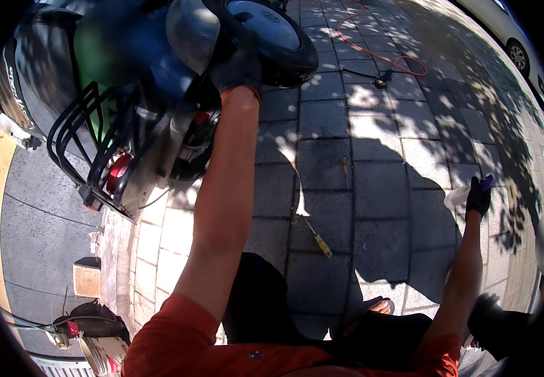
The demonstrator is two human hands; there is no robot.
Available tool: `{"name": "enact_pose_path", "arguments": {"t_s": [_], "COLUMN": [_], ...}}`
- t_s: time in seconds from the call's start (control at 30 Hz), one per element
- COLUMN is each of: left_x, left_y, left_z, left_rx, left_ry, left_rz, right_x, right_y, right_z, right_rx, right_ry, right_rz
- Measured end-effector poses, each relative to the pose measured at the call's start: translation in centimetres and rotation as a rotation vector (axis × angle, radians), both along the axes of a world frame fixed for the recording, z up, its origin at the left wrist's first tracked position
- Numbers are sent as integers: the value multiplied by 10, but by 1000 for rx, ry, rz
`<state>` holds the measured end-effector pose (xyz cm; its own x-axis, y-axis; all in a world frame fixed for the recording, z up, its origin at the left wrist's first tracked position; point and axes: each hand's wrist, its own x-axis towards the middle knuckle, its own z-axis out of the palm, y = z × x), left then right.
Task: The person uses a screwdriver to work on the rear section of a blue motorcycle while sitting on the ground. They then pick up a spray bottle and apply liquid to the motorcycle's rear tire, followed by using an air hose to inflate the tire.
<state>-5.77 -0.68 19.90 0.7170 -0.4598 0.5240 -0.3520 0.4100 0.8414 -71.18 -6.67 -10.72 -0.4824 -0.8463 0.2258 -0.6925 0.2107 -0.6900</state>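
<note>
Left hand (237, 69), gloved, grips the scooter (152, 94) bodywork beside the wheel (266, 34), far left. Right hand (478, 196) is closed on a white bottle (460, 196), right. Looks like mid-clean; next needs the bottle brought across to the wheel

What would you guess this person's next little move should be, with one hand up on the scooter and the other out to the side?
Probably bring the right hand, gripping a white cloth, over to the scooter. The gloved left hand already rests by the wheel, while the cloth is out to the side. The screwdriver lies untouched on the paving.

Dark glove on left hand (237, 69), dark-gloved right hand (478, 196), orange short sleeves
</note>
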Motion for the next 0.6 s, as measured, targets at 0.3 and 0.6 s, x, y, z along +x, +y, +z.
{"name": "enact_pose_path", "arguments": {"t_s": [0.3,0.6], "left_x": [-21,-29], "left_y": [5,-1], "left_z": [3,-28], "left_rx": [199,41], "left_ry": [-151,32], "left_rz": [265,163], "right_x": [-13,-20], "right_y": [-14,-18], "right_z": [-28,-31], "right_rx": [16,110], "right_ry": [51,78], "right_rz": [32,16]}}
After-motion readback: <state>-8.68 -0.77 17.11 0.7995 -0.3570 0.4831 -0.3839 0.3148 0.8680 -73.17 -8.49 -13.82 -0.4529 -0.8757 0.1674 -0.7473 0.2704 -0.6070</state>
